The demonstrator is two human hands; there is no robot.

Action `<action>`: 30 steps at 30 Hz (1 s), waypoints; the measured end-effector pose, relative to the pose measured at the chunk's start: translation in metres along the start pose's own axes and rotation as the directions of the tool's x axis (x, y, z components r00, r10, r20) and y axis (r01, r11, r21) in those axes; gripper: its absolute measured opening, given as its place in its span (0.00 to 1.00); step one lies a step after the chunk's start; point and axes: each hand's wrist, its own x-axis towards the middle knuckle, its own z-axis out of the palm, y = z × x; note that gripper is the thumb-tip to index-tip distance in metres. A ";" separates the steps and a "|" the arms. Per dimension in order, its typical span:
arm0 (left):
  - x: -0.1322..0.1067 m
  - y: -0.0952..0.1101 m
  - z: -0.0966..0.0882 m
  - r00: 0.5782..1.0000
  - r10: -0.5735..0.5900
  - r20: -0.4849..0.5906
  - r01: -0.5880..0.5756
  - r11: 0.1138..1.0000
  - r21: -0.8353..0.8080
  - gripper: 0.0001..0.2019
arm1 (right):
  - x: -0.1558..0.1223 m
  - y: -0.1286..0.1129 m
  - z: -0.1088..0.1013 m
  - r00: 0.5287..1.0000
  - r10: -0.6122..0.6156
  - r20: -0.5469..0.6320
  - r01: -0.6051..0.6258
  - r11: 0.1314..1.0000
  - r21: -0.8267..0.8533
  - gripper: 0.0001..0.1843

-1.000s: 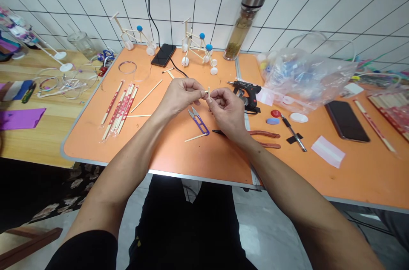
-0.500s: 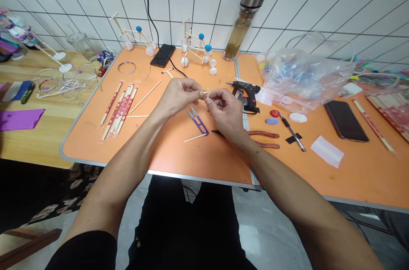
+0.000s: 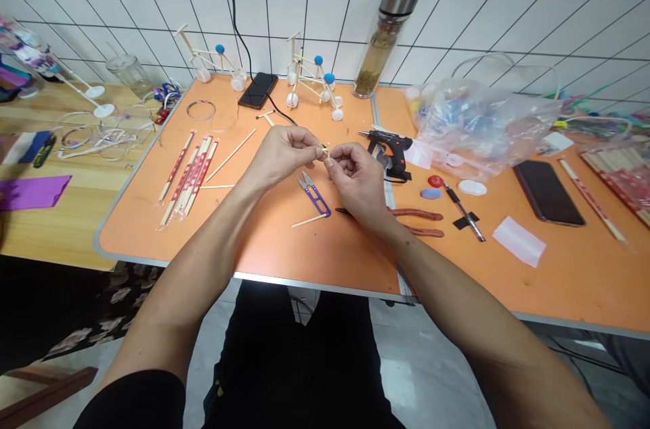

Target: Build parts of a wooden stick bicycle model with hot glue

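Note:
My left hand (image 3: 282, 157) and my right hand (image 3: 358, 177) meet above the orange table (image 3: 335, 260), their fingertips pinching a small pale wooden stick (image 3: 328, 151). Its lower part is hidden by my fingers, so how many pieces are joined there I cannot tell. Just below my hands lie purple-handled thread snips (image 3: 315, 196) and a loose thin stick (image 3: 309, 220). Red-handled pliers (image 3: 416, 214) sit under my right wrist. A black hot glue gun (image 3: 391, 150) rests beyond my right hand.
Wrapped red-and-white chopsticks (image 3: 187, 172) lie left of my hands. Two stick-built wheeled models (image 3: 307, 74) and a black phone (image 3: 258, 91) stand by the tiled wall. Right of them are a glass bottle (image 3: 386, 40), a plastic bag (image 3: 487, 124), and another phone (image 3: 548, 202).
My hands stay together on the small stick, with only slight finger shifts. The whole scene has drifted slightly in view as my head moved.

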 end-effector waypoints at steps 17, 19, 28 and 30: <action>-0.001 0.001 0.001 1.000 -0.004 -0.001 0.004 1.000 -0.012 0.04 | 0.000 0.002 0.000 1.000 -0.011 0.001 0.011 1.000 0.012 0.24; -0.001 0.001 0.001 1.000 -0.014 -0.003 0.014 1.000 -0.012 0.04 | 0.000 0.001 0.000 1.000 -0.007 0.003 0.007 1.000 0.003 0.25; 0.000 0.000 0.001 1.000 -0.014 0.002 0.014 0.999 -0.029 0.05 | 0.000 0.000 0.000 1.000 -0.003 -0.004 0.003 1.000 -0.004 0.25; 0.000 0.001 0.001 1.000 -0.021 0.000 0.021 1.000 -0.023 0.05 | 0.000 0.000 0.000 1.000 -0.003 -0.005 0.003 1.000 -0.015 0.25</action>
